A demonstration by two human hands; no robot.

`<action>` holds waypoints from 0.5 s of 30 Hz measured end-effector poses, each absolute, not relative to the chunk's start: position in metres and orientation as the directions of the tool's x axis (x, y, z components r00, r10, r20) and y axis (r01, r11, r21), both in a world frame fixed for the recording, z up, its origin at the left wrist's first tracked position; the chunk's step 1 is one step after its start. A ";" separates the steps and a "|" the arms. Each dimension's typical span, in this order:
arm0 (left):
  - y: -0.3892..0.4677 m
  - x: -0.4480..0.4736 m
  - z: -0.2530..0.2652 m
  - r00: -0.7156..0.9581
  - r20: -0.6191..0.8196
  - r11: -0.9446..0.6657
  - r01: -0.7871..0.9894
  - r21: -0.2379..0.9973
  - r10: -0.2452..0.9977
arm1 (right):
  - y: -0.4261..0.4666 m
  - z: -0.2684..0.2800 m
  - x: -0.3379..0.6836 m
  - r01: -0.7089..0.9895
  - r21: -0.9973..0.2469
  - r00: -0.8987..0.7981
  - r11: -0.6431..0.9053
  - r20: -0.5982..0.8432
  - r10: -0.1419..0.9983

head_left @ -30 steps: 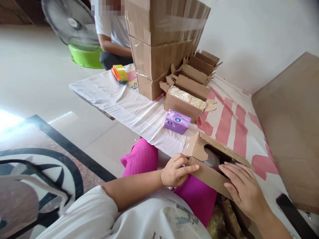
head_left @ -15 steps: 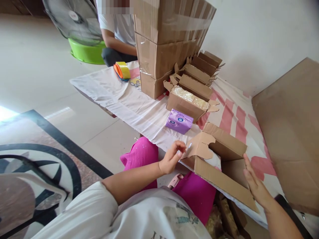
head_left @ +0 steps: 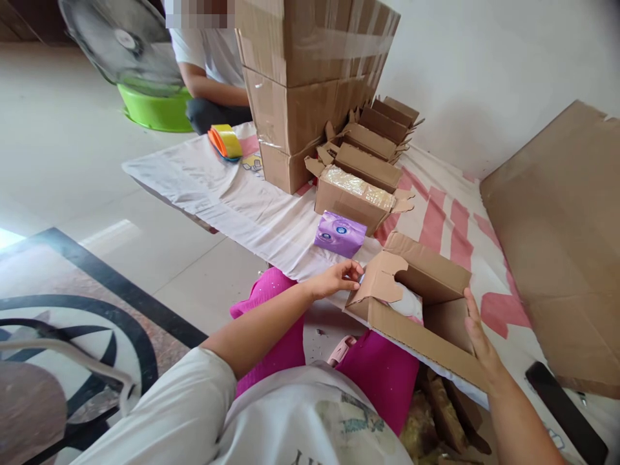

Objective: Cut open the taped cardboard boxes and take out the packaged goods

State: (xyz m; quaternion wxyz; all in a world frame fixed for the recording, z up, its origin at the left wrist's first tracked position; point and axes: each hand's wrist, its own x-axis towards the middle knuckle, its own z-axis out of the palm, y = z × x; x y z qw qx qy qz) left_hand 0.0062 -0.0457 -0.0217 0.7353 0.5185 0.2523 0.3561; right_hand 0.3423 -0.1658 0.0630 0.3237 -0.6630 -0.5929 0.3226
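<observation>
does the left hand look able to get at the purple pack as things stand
Probably yes: the left hand is near the purple pack, and only cloth shows between them.

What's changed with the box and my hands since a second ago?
The box stands wider open, its far flap swung away from you. Your right hand moved right from the opening to its right end; your left hand released the near corner and is by the left end. The purple packet and stacked cartons stayed put.

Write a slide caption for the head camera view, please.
Left hand and right hand at opposite ends of an open cardboard box, a purple packet nearby on the cloth.
</observation>
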 end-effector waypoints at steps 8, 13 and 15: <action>-0.044 0.013 -0.026 0.540 0.068 0.115 -0.299 0.947 0.839 | -0.168 0.057 0.351 0.610 -0.792 0.036 -0.034 -0.015 0.999; -0.044 0.012 -0.029 0.544 0.078 0.068 -0.244 0.967 0.836 | -0.168 0.055 0.350 0.641 -0.767 0.017 0.035 0.060 0.998; -0.045 0.012 -0.029 0.529 0.116 0.021 -0.246 0.969 0.840 | -0.168 0.055 0.350 0.649 -0.756 -0.001 0.080 0.104 0.995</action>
